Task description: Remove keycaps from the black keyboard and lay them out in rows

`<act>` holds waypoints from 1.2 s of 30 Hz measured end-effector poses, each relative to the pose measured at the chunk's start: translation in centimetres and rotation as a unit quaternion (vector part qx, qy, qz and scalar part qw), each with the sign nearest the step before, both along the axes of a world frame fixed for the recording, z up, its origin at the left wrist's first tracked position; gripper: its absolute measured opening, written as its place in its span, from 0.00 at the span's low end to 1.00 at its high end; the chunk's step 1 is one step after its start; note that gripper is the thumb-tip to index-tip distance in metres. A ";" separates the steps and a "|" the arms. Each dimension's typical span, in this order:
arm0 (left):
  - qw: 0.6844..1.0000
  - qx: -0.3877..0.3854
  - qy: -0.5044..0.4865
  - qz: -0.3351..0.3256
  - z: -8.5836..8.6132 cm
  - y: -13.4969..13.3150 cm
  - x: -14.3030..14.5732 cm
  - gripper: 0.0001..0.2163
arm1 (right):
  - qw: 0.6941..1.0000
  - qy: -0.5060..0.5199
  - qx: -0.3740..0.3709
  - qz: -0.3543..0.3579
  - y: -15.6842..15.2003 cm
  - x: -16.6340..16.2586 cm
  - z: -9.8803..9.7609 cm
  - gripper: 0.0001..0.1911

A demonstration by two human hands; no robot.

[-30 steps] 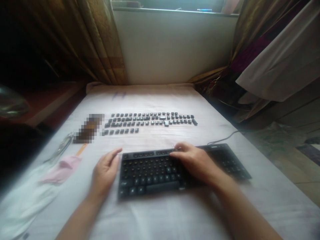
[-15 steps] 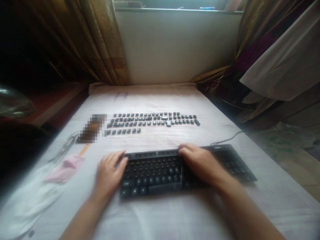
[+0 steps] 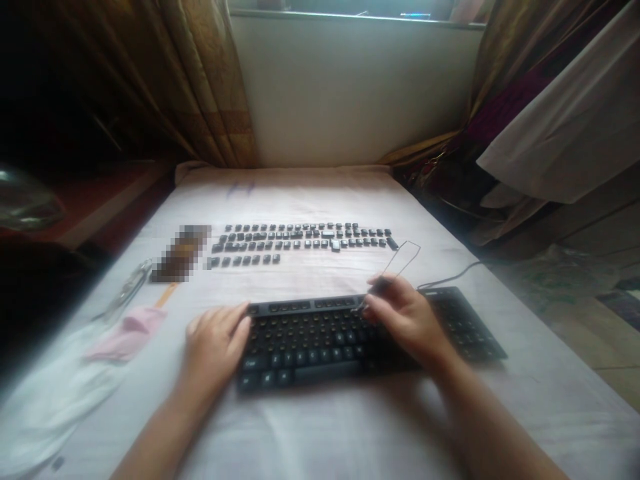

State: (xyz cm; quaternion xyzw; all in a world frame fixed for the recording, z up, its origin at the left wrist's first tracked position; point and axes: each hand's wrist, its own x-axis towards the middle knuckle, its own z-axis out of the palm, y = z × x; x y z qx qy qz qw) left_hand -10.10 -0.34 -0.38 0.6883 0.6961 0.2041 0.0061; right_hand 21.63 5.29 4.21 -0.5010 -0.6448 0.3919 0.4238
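A black keyboard (image 3: 310,343) lies in front of me on a white cloth. My left hand (image 3: 216,343) rests flat at the keyboard's left end, fingers stretched along its edge. My right hand (image 3: 405,320) sits over the keyboard's middle, fingers pinched on a thin wire key puller (image 3: 400,261) whose loop sticks up and away from me. Its lower tip touches the upper key rows. Beyond the keyboard, several removed black keycaps (image 3: 300,239) lie in three neat rows.
At the left lie a blurred brown object (image 3: 181,253), a metal tool (image 3: 127,290), a pink cloth (image 3: 127,331) and a white cloth (image 3: 45,407). The keyboard's cable (image 3: 453,275) runs off to the right. Curtains and a white wall stand behind the cloth-covered surface (image 3: 320,433).
My right hand has lifted from lying over the keys and now pinches the wire puller, whose loop has come into sight. My left hand stayed at the keyboard's left end.
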 end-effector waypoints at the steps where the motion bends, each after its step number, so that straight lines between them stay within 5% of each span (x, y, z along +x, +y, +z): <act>1: 1.000 -0.002 0.006 -0.001 0.1 0.0 0.1 0.19 | 0.999 0.031 -0.036 0.011 -0.1 -0.2 0.1 0.14; 9: 0.999 0.014 0.044 -0.001 0.2 0.1 -1.2 0.21 | 0.985 0.043 -0.132 0.101 -0.4 -1.0 -0.5 0.14; 24: 1.000 0.026 0.006 0.000 -0.5 0.4 -2.2 0.22 | 0.972 -0.111 0.149 0.147 -1.2 -2.5 -1.0 0.03; 36: 1.000 0.024 0.005 -0.012 -0.7 0.5 -2.3 0.23 | 0.937 -0.139 0.213 0.238 -0.9 -3.5 -0.4 0.04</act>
